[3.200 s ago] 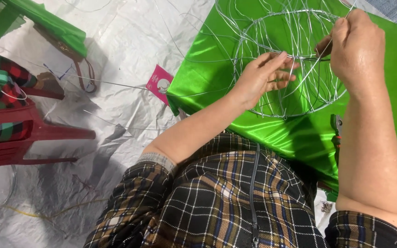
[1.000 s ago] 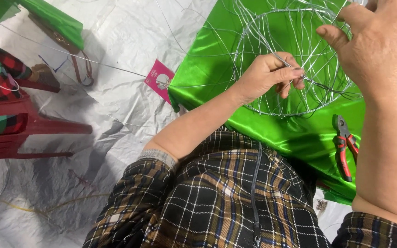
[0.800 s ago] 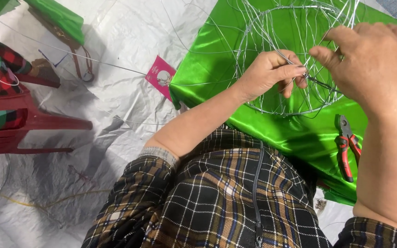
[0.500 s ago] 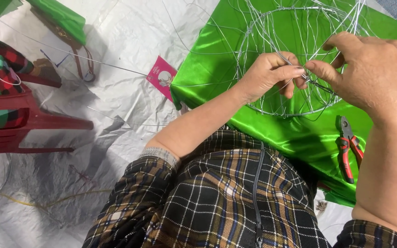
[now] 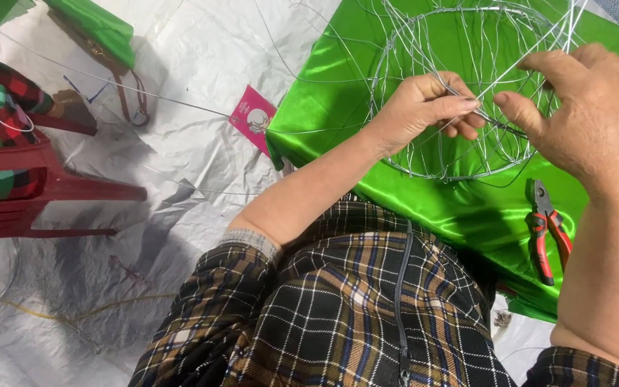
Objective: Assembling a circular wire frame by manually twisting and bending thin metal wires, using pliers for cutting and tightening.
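Note:
A round frame of thin silver wire (image 5: 460, 86) lies on shiny green cloth (image 5: 338, 93). My left hand (image 5: 424, 107) pinches one of its wires near the frame's middle, thumb and forefinger closed on it. My right hand (image 5: 589, 115) faces it from the right, and its forefinger and thumb meet the same wire close to the left fingertips. Red-handled pliers (image 5: 547, 229) rest on the cloth below my right hand, untouched.
A pink card (image 5: 253, 120) lies at the cloth's left edge on a crinkled white plastic sheet (image 5: 180, 72). A red plastic chair (image 5: 30, 179) with checked fabric stands at the left. Loose wire strands cross the sheet. More green cloth (image 5: 94, 25) lies at the top left.
My right hand has come down and leftward from the frame's upper right to meet my left fingertips at the wire. My left hand has stayed on the frame.

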